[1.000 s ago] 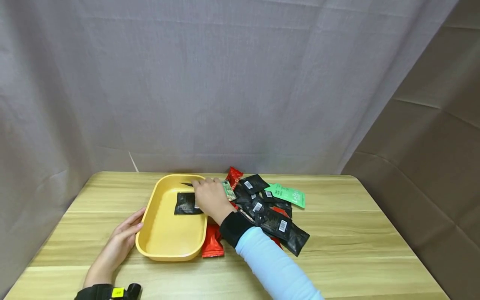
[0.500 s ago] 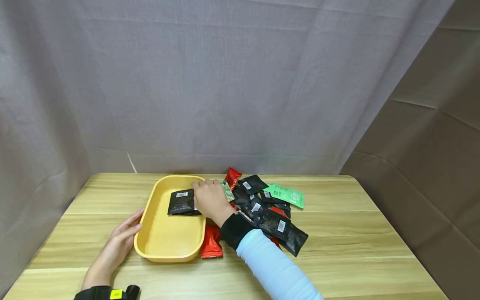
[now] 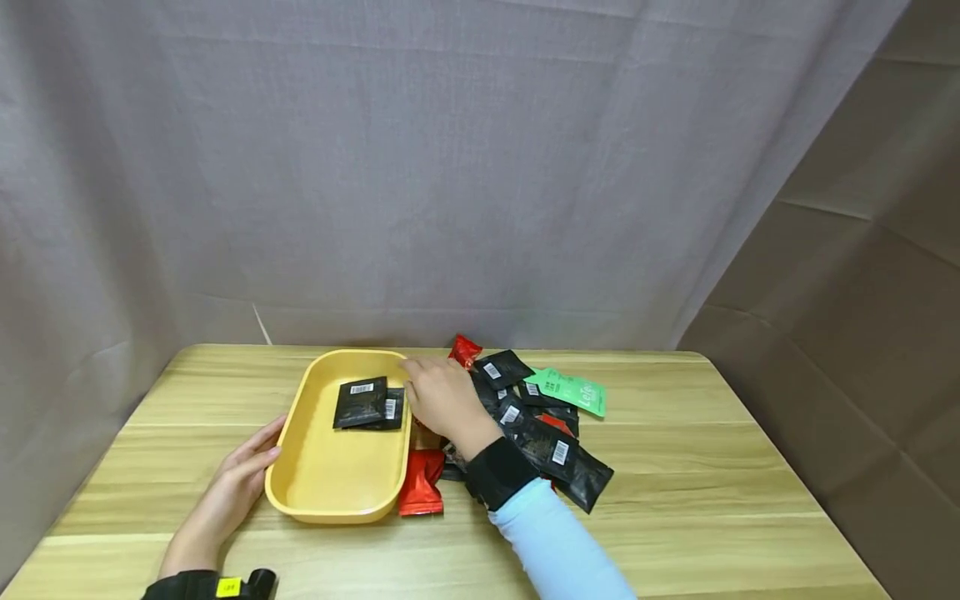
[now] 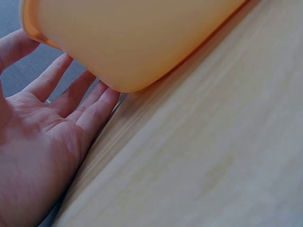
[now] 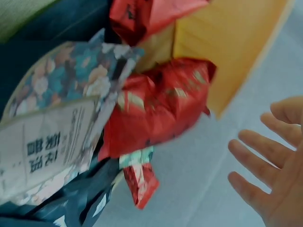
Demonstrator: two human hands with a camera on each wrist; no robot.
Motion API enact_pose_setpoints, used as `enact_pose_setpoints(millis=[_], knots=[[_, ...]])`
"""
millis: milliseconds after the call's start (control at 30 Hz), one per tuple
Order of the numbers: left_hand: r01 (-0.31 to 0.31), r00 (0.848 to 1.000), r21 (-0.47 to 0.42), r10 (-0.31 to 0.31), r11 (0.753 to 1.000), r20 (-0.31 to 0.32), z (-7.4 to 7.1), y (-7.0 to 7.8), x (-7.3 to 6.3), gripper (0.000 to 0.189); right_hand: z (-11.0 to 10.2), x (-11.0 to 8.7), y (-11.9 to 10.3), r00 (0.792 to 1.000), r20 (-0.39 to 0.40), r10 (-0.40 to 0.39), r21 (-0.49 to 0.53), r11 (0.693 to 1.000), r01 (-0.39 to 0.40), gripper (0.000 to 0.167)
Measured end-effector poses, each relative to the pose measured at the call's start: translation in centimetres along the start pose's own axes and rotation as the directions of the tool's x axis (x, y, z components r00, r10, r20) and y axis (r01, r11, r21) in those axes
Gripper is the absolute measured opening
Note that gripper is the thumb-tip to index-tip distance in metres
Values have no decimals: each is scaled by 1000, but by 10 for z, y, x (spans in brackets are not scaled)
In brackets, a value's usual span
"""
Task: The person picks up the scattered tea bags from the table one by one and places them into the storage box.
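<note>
- Yellow tray [image 3: 337,475] is set on the left half of the wooden table [image 3: 712,467].
- Two black packets [image 3: 360,402] are held in the tray, labels up, one overlapped by the other.
- Left hand [image 3: 236,487] is laid along the tray's left side; outer wall touched by extended fingers, nothing clenched, as seen from the left wrist.
- Right hand [image 3: 448,400] is held over the tray's right edge, by the far corner; fingers are spread and nothing is grasped, per right wrist view. Contact with the rim cannot be told.
- Red packet [image 3: 422,482] is placed just beside the tray's right wall, near end.
- Loose pile of black packets [image 3: 543,442] is spread right of the tray, partly hidden by the right hand and forearm.
- Green packet [image 3: 572,390] is partly covered by the pile, far right side.
- Another red packet [image 3: 465,350] is seen at the table's far edge.
- Floral packet [image 5: 47,137] with a pale printed label is shown close up from the right wrist.
- Right forearm is covered by a light blue sleeve [image 3: 562,542] and black wristband [image 3: 501,472].
- Table is backed by grey cloth [image 3: 450,167].
</note>
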State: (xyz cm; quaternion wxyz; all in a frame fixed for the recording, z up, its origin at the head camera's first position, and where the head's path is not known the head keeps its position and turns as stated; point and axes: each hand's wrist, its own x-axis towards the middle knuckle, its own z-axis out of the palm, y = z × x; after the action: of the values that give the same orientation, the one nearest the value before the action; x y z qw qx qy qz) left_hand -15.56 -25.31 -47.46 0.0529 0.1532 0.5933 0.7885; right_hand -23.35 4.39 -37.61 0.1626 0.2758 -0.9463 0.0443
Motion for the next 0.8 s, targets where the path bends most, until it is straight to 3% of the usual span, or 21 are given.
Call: enact_pose_setpoints(millis=[200, 500, 800], knots=[[1, 1000, -20, -1, 1000, -7, -1, 0, 0, 49, -15, -23, 26, 995, 49, 89, 149, 984, -95, 34], [-3, 1000, -56, 3, 998, -15, 2, 0, -1, 43, -25, -75, 70, 984, 82, 157, 259, 950, -173, 33], [-7, 1000, -63, 7, 998, -12, 3, 1, -1, 42, -37, -121, 105, 935, 134, 330, 303, 884, -355, 43]])
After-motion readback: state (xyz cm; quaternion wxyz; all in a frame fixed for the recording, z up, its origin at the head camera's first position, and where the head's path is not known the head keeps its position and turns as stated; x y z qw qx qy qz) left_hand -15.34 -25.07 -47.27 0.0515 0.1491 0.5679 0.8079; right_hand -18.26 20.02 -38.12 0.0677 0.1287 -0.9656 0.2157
